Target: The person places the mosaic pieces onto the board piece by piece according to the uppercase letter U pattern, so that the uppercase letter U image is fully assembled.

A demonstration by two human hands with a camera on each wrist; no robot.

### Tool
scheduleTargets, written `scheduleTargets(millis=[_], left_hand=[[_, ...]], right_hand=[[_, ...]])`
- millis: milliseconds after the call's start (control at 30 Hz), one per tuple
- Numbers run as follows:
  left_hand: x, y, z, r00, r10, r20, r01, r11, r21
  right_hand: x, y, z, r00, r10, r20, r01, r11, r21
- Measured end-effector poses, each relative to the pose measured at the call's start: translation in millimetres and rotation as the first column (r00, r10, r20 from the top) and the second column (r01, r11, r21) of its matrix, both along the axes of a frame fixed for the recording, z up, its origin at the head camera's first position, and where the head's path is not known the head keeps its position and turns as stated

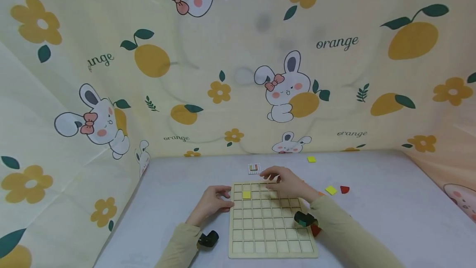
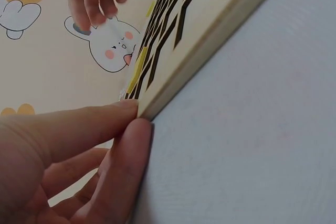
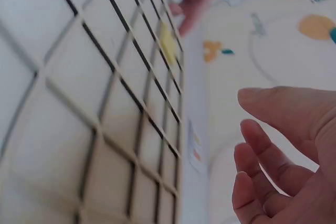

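A pale wooden grid board lies on the table, with a yellow square tile in a cell near its far left corner. My left hand holds the board's left edge, fingertips and thumb against the rim, as the left wrist view also shows. Above the far side of the board hovers my right hand, fingers loosely bent and apart, with nothing visible between them in the right wrist view. In the left wrist view, another yellow sliver shows farther along the board. A small printed grid card lies just beyond the board.
To the right lie a yellow tile, a red rounded piece and, farther back, another yellow tile. A red piece and an orange piece are partly hidden by the right arm. A printed cloth encloses the table.
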State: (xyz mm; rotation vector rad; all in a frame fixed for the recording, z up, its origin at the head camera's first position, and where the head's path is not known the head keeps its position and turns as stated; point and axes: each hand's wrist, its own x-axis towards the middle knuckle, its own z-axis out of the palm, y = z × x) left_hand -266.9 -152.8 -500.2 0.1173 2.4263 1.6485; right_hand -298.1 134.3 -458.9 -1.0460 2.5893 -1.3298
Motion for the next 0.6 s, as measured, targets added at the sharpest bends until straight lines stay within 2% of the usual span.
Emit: scheduleTargets(millis=[367, 600], left_hand=[[-0.2, -1, -1.7, 1.000, -0.006, -0.017, 0.006, 1.000, -0.002], [0.1, -1, -1.8, 1.000, -0.007, -0.015, 0.007, 1.000, -0.006]], right_hand=[[4.7, 75, 12.4, 0.998, -0.063, 0.020, 0.061, 0.994, 0.095], [12.7, 122, 12.3, 0.986, -0.163, 0.028, 0.155, 0.970, 0.189]])
